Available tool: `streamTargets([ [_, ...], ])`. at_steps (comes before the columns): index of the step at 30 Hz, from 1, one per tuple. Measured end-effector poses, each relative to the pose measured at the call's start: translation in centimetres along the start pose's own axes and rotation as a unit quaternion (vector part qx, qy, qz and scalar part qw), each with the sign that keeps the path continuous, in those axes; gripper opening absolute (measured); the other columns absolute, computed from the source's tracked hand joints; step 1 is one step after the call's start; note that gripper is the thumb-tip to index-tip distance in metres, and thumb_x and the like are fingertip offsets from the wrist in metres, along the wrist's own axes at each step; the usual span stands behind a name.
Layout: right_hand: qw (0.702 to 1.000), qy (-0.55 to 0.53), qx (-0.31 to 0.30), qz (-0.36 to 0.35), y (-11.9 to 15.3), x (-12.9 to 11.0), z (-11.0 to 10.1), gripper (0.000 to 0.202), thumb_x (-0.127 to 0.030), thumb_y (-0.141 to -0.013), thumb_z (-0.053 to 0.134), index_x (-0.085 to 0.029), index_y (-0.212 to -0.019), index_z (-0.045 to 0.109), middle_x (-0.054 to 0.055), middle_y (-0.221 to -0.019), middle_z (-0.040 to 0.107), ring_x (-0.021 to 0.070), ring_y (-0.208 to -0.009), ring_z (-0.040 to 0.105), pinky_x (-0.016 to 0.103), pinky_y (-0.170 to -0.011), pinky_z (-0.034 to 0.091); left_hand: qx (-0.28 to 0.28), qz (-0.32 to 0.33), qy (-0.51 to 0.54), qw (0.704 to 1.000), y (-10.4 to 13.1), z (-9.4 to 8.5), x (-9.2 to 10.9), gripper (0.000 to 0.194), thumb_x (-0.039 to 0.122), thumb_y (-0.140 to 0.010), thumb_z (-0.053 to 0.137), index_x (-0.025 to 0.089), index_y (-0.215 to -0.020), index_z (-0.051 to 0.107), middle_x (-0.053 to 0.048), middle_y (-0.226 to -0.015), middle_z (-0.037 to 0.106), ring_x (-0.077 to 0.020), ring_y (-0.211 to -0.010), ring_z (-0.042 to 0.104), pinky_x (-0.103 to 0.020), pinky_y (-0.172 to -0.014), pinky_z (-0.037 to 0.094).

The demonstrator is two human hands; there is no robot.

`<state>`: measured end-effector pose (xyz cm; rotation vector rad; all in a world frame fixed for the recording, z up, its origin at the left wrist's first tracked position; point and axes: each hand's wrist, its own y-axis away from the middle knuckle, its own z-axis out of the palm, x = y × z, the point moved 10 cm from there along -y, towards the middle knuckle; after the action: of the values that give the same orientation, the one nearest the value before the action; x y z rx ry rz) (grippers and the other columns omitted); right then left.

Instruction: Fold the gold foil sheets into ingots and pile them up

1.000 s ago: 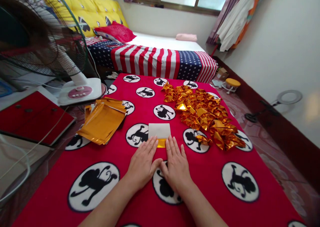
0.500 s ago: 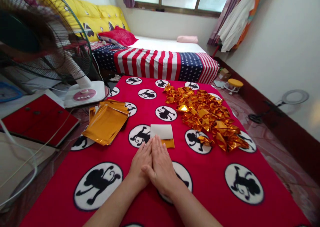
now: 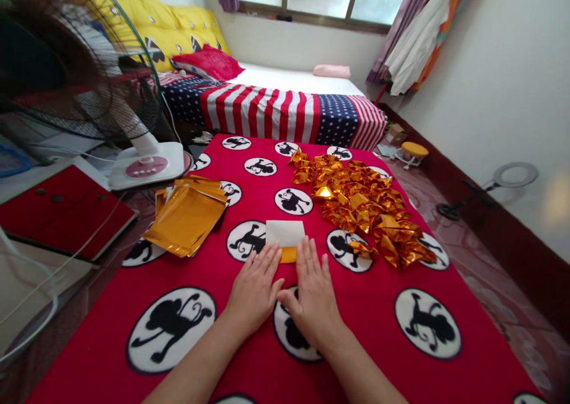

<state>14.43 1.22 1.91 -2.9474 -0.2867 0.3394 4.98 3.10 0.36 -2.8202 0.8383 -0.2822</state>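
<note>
A small sheet of foil paper [image 3: 285, 233] lies in front of me, its white back showing above a folded gold strip along the near edge. My left hand [image 3: 255, 285] lies flat, its fingertips on the left end of that gold strip. Across from it, my right hand [image 3: 314, 291] rests with outstretched fingers on the strip's right end. Both hands are open, palms down, thumbs almost meeting. Left of them is a stack of gold foil sheets [image 3: 187, 217]. To the right spreads a heap of folded gold foil pieces [image 3: 356, 196], with one loose folded piece [image 3: 363, 249] nearer me.
Everything lies on a red cloth with monkey prints [image 3: 347, 344]. A fan [image 3: 145, 160] stands at the left beside a red panel [image 3: 62, 208]. Beyond the cloth is a bed [image 3: 267, 113]. A yellow stool [image 3: 414, 150] and a ring light [image 3: 516, 175] stand at the right.
My hands were together at the middle of the foil paper's near edge. They have slid apart, the left one leftward and the right one rightward, uncovering the gold strip's middle.
</note>
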Motion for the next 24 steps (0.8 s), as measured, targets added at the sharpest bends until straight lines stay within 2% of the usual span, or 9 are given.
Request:
streamTargets([
  [2,0.999,-0.024,-0.031,-0.036,-0.5,-2.4,1.0,0.087,-0.062,-0.09,0.038,-0.006,-0.153,0.017,0.016,-0.159,0.016,0.0277,-0.149,0.008,0.05,-0.118,0.018,-0.004,0.002,0.0,1.0,0.0,0.2,-0.1,0.055,0.028,-0.092,0.044,0.014,-0.145,0.04,-0.007,-0.155,0.034,-0.0231,-0.142,0.034,-0.044,-0.116,0.031],
  [4,0.997,-0.029,-0.051,-0.05,-0.5,-3.0,1.8,0.084,-0.061,-0.091,0.038,-0.006,-0.152,0.021,0.015,-0.159,0.018,0.0266,-0.149,0.01,0.048,-0.118,0.017,-0.007,0.001,0.004,1.0,0.0,0.3,-0.1,0.056,0.027,-0.091,0.044,0.016,-0.146,0.039,-0.007,-0.155,0.034,-0.0222,-0.142,0.034,-0.043,-0.116,0.03],
  [9,0.998,0.025,-0.057,0.003,0.6,1.1,2.1,0.086,-0.066,-0.09,0.037,-0.006,-0.151,0.026,0.014,-0.159,0.015,0.0276,-0.148,0.012,0.049,-0.118,0.015,-0.014,-0.01,0.02,1.0,0.0,-0.2,-0.1,0.056,0.035,-0.094,0.042,0.014,-0.146,0.038,-0.008,-0.156,0.032,-0.0231,-0.143,0.031,-0.045,-0.116,0.03],
  [11,0.997,0.043,-0.061,0.005,0.9,2.1,2.0,0.083,-0.065,-0.091,0.035,-0.008,-0.151,0.026,0.012,-0.159,0.014,0.027,-0.148,0.013,0.049,-0.118,0.015,-0.022,-0.015,0.029,0.999,-0.1,-0.3,-0.1,0.056,0.036,-0.095,0.043,0.014,-0.145,0.039,-0.009,-0.155,0.032,-0.0236,-0.143,0.032,-0.046,-0.116,0.03],
  [16,0.997,0.063,-0.051,0.009,1.0,2.1,2.0,0.08,-0.062,-0.092,0.034,-0.009,-0.151,0.026,0.012,-0.16,0.012,0.0262,-0.149,0.011,0.049,-0.118,0.014,-0.057,-0.036,0.057,0.996,-0.6,-0.7,-0.2,0.052,0.029,-0.092,0.048,0.013,-0.141,0.045,-0.012,-0.153,0.035,-0.0258,-0.142,0.034,-0.05,-0.115,0.031],
  [19,0.997,0.062,-0.042,0.007,1.0,2.0,2.1,0.078,-0.059,-0.093,0.036,-0.009,-0.152,0.025,0.01,-0.16,0.01,0.0248,-0.149,0.009,0.048,-0.118,0.014,-0.039,-0.066,0.054,0.996,-1.4,-2.2,-0.1,0.044,0.027,-0.092,0.046,0.013,-0.133,0.054,-0.014,-0.15,0.041,-0.0291,-0.142,0.033,-0.056,-0.115,0.026],
  [22,0.997,0.063,-0.04,0.007,1.0,2.1,2.2,0.072,-0.052,-0.094,0.037,-0.01,-0.152,0.025,0.009,-0.16,0.01,0.0235,-0.149,0.009,0.047,-0.118,0.014,-0.026,-0.031,0.078,0.996,-2.4,-3.1,1.8,0.043,0.031,-0.096,0.041,0.015,-0.134,0.054,-0.01,-0.151,0.041,-0.0268,-0.144,0.03,-0.055,-0.118,0.02],
  [24,0.997,0.068,-0.041,0.01,1.0,2.1,2.2,0.067,-0.045,-0.094,0.036,-0.011,-0.152,0.025,0.008,-0.16,0.011,0.0233,-0.149,0.009,0.048,-0.118,0.014,-0.04,0.015,0.104,0.994,-2.7,-2.7,3.4,0.048,0.037,-0.097,0.038,0.016,-0.14,0.047,-0.009,-0.153,0.037,-0.0242,-0.145,0.028,-0.05,-0.119,0.022],
])
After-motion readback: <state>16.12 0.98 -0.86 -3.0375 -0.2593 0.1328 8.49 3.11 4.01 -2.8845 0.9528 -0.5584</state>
